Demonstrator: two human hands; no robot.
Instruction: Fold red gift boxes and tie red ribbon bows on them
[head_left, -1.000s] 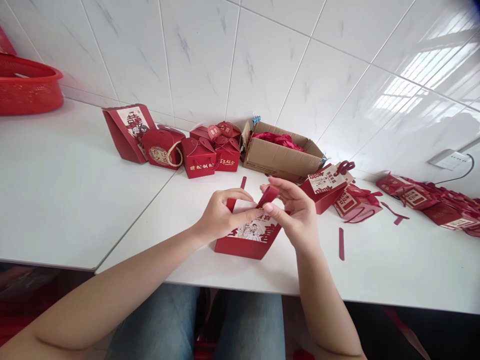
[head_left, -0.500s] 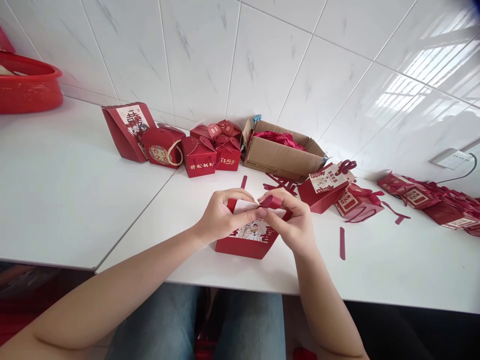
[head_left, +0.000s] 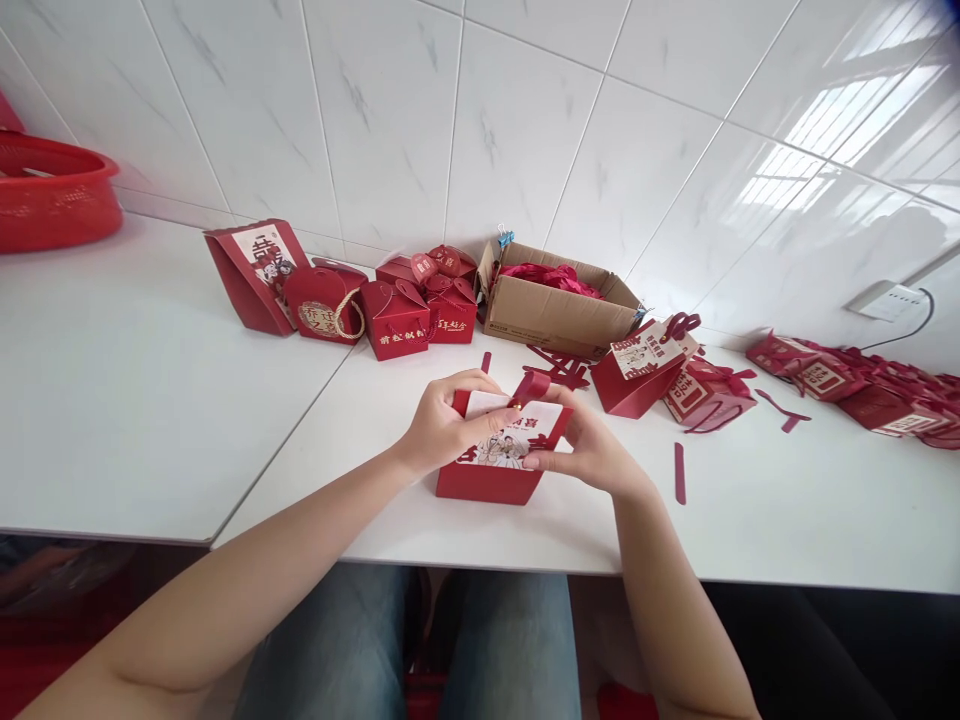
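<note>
Head: left hand [head_left: 444, 424], right hand [head_left: 598, 448] gripping box [head_left: 487, 486] near table edge [head_left: 525, 567]

We count one held box [head_left: 489, 484], two boxes [head_left: 631, 392] right of the carton [head_left: 559, 318] and at least five left of it. We count one carton, two clips [head_left: 506, 238], one basket [head_left: 56, 205], one socket strip [head_left: 889, 299] and two lone straight straps [head_left: 679, 473]. We cannot total the far-right pile [head_left: 874, 395].
</note>
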